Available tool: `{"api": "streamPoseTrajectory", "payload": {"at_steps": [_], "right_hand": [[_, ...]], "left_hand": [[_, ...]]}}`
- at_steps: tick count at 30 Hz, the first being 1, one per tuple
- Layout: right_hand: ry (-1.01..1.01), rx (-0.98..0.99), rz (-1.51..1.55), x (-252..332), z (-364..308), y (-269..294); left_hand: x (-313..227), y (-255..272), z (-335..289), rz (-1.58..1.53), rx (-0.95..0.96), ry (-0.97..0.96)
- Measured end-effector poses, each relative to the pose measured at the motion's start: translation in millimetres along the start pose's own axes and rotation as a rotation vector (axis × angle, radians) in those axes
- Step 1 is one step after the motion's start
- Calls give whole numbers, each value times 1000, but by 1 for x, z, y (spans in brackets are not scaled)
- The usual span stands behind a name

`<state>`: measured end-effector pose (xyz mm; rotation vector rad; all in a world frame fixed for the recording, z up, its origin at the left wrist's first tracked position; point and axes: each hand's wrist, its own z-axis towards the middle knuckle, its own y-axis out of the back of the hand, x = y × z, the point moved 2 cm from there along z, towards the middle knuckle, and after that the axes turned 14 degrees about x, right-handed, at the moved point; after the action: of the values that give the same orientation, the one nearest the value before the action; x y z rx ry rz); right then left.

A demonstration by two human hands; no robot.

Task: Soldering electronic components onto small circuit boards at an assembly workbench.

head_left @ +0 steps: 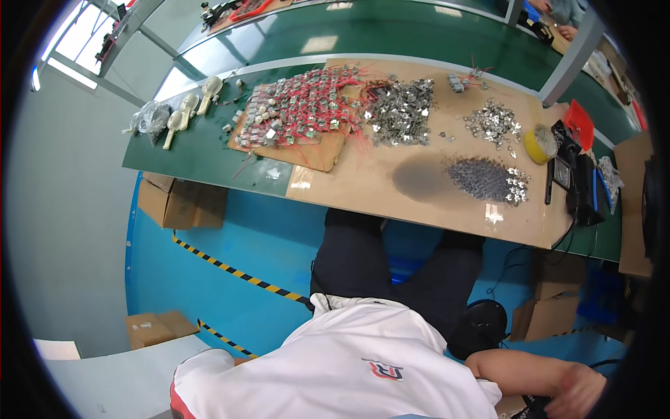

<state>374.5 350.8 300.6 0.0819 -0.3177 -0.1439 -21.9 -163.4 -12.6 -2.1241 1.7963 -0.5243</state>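
Right hand [578, 394], at the lower right corner of the frame, blurred, reaching down beside a dark object [536, 405] at the bottom edge; whether it is open or closed around anything cannot be told. The bare forearm runs leftward from it to the white shirt [349, 363] that fills the lower middle. The left hand is out of view. Just above the forearm, a round black stool seat [478, 327] stands on the blue floor [230, 237], with cardboard boxes [551, 311] near it to the right. Dark trouser legs [349, 258] extend upward from the shirt to the near edge of the surface [202, 153], a green bench partly covered by brown board [363, 178]. On the board, from left to right across the upper middle: a spread of small parts with red wires [300, 108]; a heap of shiny metal pieces [401, 112]; a smaller heap of metal pieces [494, 123]; below it, a patch of dark small parts [481, 178] beside a grey smudge. A yellow tape roll [539, 144] and a red tray [579, 123] lie at the right end, with black tools [576, 181] just beside them. At upper left of the surface, cream-coloured handled tools [192, 108] lie next to a clear bag [150, 117]. A black-and-yellow striped line [237, 274] crosses the floor at left.
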Motion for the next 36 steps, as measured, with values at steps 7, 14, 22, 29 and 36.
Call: {"api": "streamPoseTrajectory", "payload": {"at_steps": [7,14,22,29,36], "right_hand": [[-210,271,-13,-4,-27,18],[184,25,-7,27,-1,-6],[11,40,216,4,-13,-13],[-240,-286,386,-88,-49,37],[-1023,-296,-557,-253,-106,31]], "left_hand": [[-34,6,11,-67,-33,-87],[-63,0,6,-99,-12,-61],[-131,86,17,289,203,23],[-288,19,-88,798,-250,-295],[-413,-87,-91,1324,-162,-1136]]}}
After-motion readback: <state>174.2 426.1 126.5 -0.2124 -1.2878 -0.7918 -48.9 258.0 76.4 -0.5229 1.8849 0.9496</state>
